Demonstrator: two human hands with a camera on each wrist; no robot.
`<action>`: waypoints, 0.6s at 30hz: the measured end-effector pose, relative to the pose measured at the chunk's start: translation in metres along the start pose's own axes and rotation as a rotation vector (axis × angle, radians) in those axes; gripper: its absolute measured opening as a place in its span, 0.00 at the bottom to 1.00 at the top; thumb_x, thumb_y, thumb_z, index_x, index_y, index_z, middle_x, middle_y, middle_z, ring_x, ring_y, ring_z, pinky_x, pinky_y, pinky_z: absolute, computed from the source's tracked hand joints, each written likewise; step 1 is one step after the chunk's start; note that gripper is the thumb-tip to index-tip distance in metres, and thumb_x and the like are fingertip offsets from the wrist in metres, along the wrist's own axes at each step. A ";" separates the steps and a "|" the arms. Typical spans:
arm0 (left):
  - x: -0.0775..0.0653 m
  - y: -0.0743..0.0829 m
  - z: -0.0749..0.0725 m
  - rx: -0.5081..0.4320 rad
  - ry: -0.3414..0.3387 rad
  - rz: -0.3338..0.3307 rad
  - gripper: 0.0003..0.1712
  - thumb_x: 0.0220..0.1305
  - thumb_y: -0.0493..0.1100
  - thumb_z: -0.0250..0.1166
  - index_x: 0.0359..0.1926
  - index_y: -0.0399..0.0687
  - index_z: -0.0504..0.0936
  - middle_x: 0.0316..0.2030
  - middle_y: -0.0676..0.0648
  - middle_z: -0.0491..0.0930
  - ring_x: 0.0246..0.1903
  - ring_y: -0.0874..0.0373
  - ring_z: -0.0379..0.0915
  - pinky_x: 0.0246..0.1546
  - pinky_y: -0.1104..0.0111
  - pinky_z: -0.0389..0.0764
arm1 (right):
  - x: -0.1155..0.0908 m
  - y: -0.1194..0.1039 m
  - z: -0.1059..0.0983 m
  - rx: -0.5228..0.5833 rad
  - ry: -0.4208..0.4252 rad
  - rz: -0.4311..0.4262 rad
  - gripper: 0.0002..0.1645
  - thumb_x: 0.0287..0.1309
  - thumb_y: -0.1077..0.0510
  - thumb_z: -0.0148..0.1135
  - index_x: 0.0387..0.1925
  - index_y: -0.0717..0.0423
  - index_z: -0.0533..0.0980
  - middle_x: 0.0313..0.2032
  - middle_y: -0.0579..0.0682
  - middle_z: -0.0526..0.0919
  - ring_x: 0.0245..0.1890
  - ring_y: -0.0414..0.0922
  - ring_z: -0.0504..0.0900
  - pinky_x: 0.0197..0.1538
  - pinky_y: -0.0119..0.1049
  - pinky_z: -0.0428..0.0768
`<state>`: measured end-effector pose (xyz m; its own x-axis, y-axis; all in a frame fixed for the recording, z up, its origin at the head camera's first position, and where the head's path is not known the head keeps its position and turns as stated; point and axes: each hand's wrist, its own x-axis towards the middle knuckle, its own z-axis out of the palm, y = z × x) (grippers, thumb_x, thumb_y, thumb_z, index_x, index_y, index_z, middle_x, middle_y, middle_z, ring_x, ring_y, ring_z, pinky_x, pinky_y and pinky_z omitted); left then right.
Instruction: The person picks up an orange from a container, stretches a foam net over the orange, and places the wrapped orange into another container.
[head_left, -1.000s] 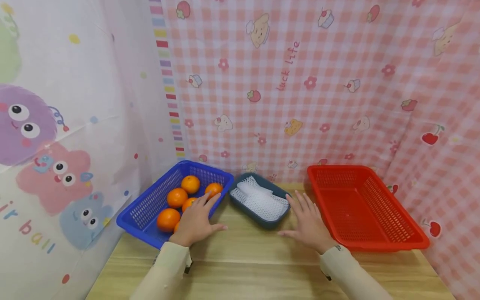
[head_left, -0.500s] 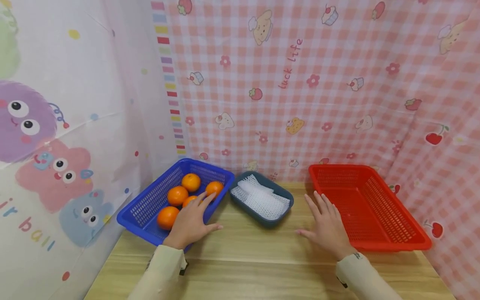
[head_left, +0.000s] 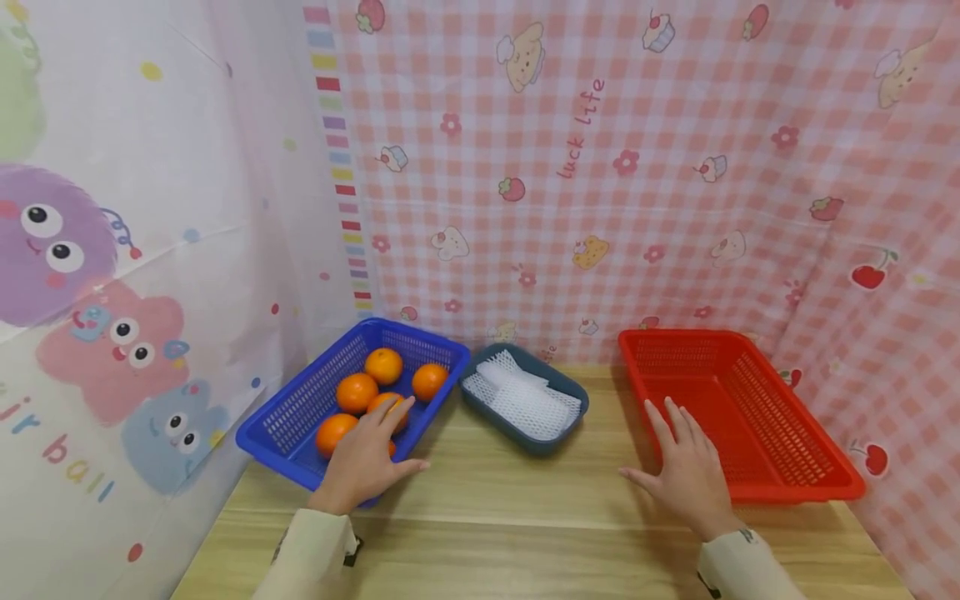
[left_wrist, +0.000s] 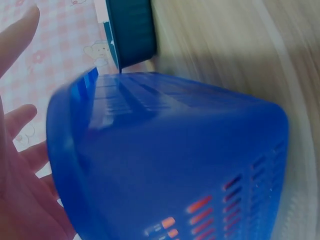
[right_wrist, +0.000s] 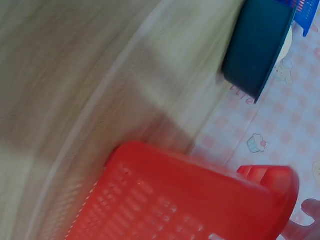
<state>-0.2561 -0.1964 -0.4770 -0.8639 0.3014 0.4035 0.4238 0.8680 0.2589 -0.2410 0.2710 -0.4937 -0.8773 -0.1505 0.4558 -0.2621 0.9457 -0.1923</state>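
Observation:
Several oranges (head_left: 356, 392) lie in the blue mesh basket (head_left: 288, 417) on the left. My left hand (head_left: 360, 464) hovers over that basket's near right rim with loosely spread fingers, covering part of the fruit and holding nothing. From the left wrist view, the blue basket's wall (left_wrist: 150, 150) stands close beside my palm. My right hand (head_left: 688, 479), fingers also spread and holding nothing, overlaps the left rim of the red basket (head_left: 705, 417), which has nothing in it. Between the baskets sits a dark teal tray (head_left: 536, 450) with white foam fruit nets (head_left: 536, 408) inside.
A wooden table (head_left: 517, 533) bears all three containers. Behind them hangs a pink checked cloth (head_left: 480, 217), and a white cloth with cartoon figures (head_left: 247, 192) closes off the left side.
My right hand has moved right, from beside the teal tray to the red basket's left rim. My left hand has drawn back slightly toward me, showing more of the oranges.

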 end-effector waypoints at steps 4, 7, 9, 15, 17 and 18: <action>-0.006 -0.002 -0.002 0.008 -0.013 -0.014 0.57 0.45 0.79 0.63 0.71 0.53 0.65 0.65 0.41 0.69 0.56 0.42 0.71 0.50 0.48 0.75 | -0.006 0.006 -0.002 -0.011 -0.011 0.019 0.70 0.35 0.33 0.77 0.76 0.47 0.51 0.70 0.64 0.55 0.65 0.67 0.57 0.58 0.71 0.59; -0.012 -0.003 -0.005 0.013 -0.030 -0.023 0.57 0.45 0.79 0.63 0.71 0.53 0.65 0.64 0.41 0.70 0.53 0.41 0.73 0.48 0.48 0.76 | -0.012 0.008 -0.004 -0.010 -0.028 0.040 0.69 0.37 0.32 0.75 0.76 0.47 0.50 0.70 0.65 0.55 0.64 0.68 0.58 0.58 0.71 0.58; -0.016 -0.002 -0.005 0.013 -0.051 -0.035 0.58 0.45 0.80 0.61 0.72 0.55 0.65 0.64 0.42 0.70 0.53 0.42 0.73 0.48 0.48 0.76 | -0.015 0.010 -0.004 -0.004 -0.042 0.060 0.69 0.39 0.32 0.74 0.76 0.47 0.49 0.70 0.65 0.55 0.63 0.69 0.58 0.58 0.72 0.58; -0.028 -0.001 -0.004 0.007 -0.078 -0.058 0.57 0.46 0.82 0.58 0.72 0.59 0.63 0.63 0.48 0.72 0.53 0.45 0.73 0.50 0.49 0.75 | -0.026 0.016 -0.004 -0.010 -0.075 0.097 0.66 0.44 0.31 0.71 0.76 0.48 0.48 0.67 0.68 0.59 0.60 0.70 0.62 0.59 0.70 0.57; -0.032 -0.002 -0.003 0.009 -0.079 -0.058 0.55 0.47 0.80 0.60 0.72 0.59 0.64 0.62 0.48 0.73 0.54 0.46 0.73 0.51 0.49 0.74 | -0.029 0.017 -0.004 -0.017 -0.086 0.112 0.64 0.47 0.30 0.68 0.76 0.52 0.48 0.65 0.70 0.62 0.58 0.71 0.65 0.58 0.70 0.58; -0.034 -0.002 -0.002 0.009 -0.080 -0.055 0.54 0.48 0.79 0.61 0.72 0.58 0.65 0.61 0.48 0.74 0.54 0.47 0.73 0.52 0.49 0.74 | -0.031 0.017 -0.004 -0.020 -0.095 0.123 0.63 0.50 0.30 0.66 0.76 0.53 0.48 0.64 0.71 0.64 0.56 0.71 0.67 0.58 0.69 0.59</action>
<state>-0.2268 -0.2092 -0.4891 -0.9051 0.2830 0.3174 0.3724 0.8878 0.2704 -0.2172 0.2926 -0.5078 -0.9366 -0.0590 0.3454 -0.1431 0.9642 -0.2234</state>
